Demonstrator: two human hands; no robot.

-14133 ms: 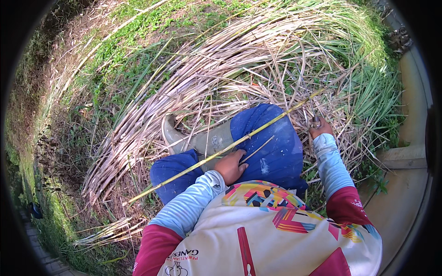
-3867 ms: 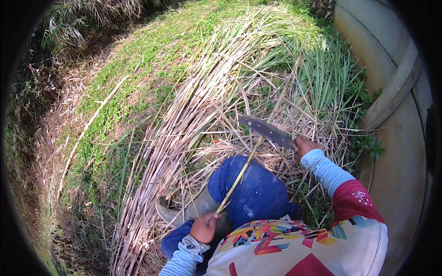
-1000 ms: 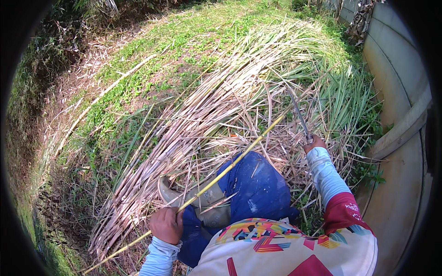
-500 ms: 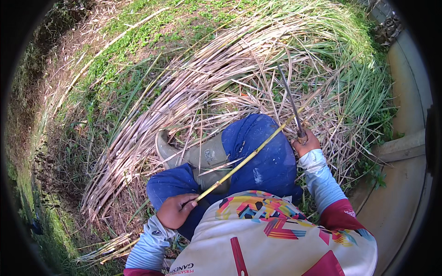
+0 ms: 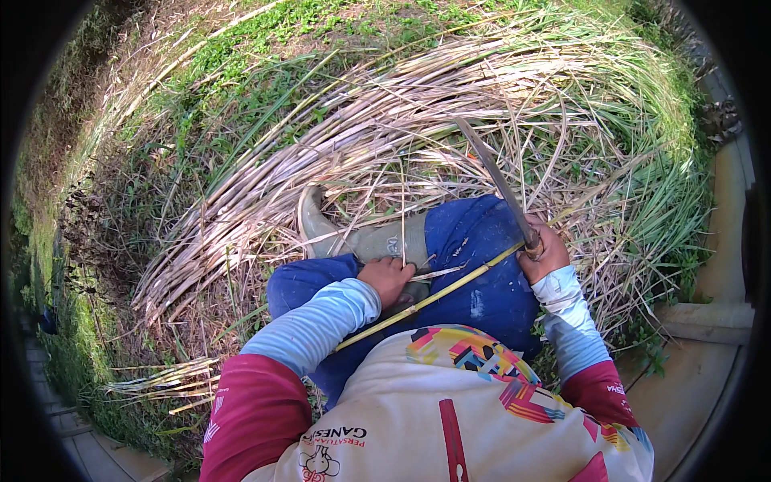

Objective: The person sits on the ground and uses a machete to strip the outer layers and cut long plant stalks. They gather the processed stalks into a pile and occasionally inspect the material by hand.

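Note:
My right hand (image 5: 548,253) is closed around the handle of a long, slightly curved machete (image 5: 499,178), its blade slanting up and left. A thin yellow-green cane stalk (image 5: 450,287) lies across my thighs. Its upper end runs under the right hand; whether those fingers grip it too is hidden. Beside my rubber boot (image 5: 365,243), my left hand (image 5: 387,277) has its fingers pinched at a dry leaf strip (image 5: 440,273). A thin upright straw (image 5: 403,205) also meets these fingertips.
A long heap of cut dry stalks (image 5: 313,149) curves across the ground in front of me, with green leaf tops (image 5: 650,193) at the right. Several short cut pieces (image 5: 165,381) lie at lower left. A pale curved edging (image 5: 707,325) borders the right side.
My left hand has let go of the cane's lower end and moved up and right to the boot. The machete blade has turned, showing more of its flat side.

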